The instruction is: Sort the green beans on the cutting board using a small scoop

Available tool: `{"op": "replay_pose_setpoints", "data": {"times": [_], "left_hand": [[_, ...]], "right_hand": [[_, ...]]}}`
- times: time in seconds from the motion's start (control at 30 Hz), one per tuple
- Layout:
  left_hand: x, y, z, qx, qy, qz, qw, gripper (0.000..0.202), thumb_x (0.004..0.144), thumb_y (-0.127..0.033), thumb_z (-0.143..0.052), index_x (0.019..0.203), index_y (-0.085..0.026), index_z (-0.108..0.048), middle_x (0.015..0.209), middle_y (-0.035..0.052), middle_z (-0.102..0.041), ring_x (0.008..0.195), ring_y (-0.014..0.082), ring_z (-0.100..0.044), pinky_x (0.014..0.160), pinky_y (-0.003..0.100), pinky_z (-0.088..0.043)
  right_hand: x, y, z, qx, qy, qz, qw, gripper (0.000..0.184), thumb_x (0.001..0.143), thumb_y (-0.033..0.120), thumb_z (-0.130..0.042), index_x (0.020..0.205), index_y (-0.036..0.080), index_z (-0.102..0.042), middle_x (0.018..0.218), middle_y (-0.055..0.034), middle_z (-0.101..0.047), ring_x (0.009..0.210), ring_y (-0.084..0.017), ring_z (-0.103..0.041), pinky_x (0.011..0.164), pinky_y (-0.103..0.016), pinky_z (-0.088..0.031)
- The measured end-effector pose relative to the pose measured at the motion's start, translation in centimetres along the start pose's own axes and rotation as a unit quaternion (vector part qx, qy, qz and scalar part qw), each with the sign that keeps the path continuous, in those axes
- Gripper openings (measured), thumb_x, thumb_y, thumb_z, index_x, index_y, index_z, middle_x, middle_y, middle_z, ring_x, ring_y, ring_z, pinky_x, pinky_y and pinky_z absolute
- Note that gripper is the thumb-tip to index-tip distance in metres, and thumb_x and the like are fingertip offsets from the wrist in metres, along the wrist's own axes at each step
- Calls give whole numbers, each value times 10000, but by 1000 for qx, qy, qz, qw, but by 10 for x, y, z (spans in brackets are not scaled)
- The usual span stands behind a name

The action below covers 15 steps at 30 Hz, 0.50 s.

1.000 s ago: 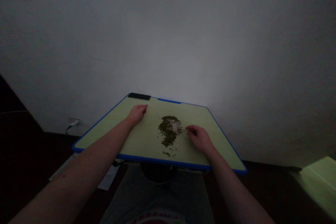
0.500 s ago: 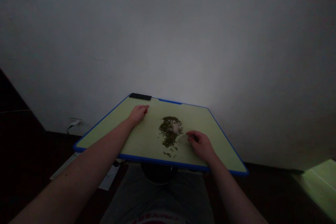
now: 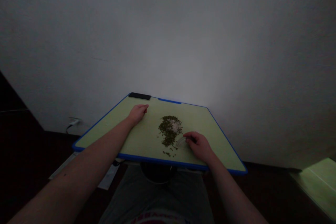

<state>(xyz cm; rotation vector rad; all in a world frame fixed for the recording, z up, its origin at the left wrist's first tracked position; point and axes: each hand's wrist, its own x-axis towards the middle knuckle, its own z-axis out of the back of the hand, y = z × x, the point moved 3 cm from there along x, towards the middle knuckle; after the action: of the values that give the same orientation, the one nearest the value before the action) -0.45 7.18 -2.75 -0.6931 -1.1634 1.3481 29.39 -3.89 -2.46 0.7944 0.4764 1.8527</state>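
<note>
A pile of small green beans (image 3: 167, 137), which look like mung beans, lies on the pale yellow-green tabletop (image 3: 199, 119). Pale grains (image 3: 174, 126), perhaps rice, sit among them on the right side. My right hand (image 3: 197, 144) pinches a clear, curved plastic piece (image 3: 180, 142) that resembles a protractor. Its edge is at the pile's lower right, and my fingers hide part of it. On the left, my left hand (image 3: 138, 113) rests on the tabletop with its fingers curled closed, apart from the pile. Whether anything is inside it is hidden.
A black phone (image 3: 139, 96) lies at the far left corner. Blue edging (image 3: 157, 161) rims the table, which stands against a grey wall (image 3: 178, 49). Below the near edge, a dark round container (image 3: 159, 173) sits by my lap. A plugged-in charger (image 3: 75, 122) is low on the wall.
My right hand has shifted slightly left with the clear plastic piece, whose edge now stands out more beside the beans. My left hand has stayed in place.
</note>
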Motion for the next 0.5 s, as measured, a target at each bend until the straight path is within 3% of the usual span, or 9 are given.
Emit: {"op": "replay_pose_setpoints", "data": {"times": [0.23, 0.5], "left_hand": [[2, 0, 0, 0, 11, -12, 1000, 365, 698, -494, -397, 513, -182, -434, 381, -39, -347, 387, 91, -326, 421, 229, -245], [1, -1, 1, -2, 1, -11, 1000, 367, 697, -497, -408, 512, -181, -439, 370, -40, -341, 379, 89, -317, 419, 232, -239]], "right_hand": [[-2, 2, 2, -6, 11, 0, 1000, 221, 710, 210, -473, 877, 182, -616, 761, -28, -620, 674, -138, -543, 628, -259, -427], [-3, 4, 2, 15, 3, -2, 1000, 225, 720, 221, -464, 883, 179, -612, 821, -40, -630, 734, -149, -558, 681, -277, -435]]}}
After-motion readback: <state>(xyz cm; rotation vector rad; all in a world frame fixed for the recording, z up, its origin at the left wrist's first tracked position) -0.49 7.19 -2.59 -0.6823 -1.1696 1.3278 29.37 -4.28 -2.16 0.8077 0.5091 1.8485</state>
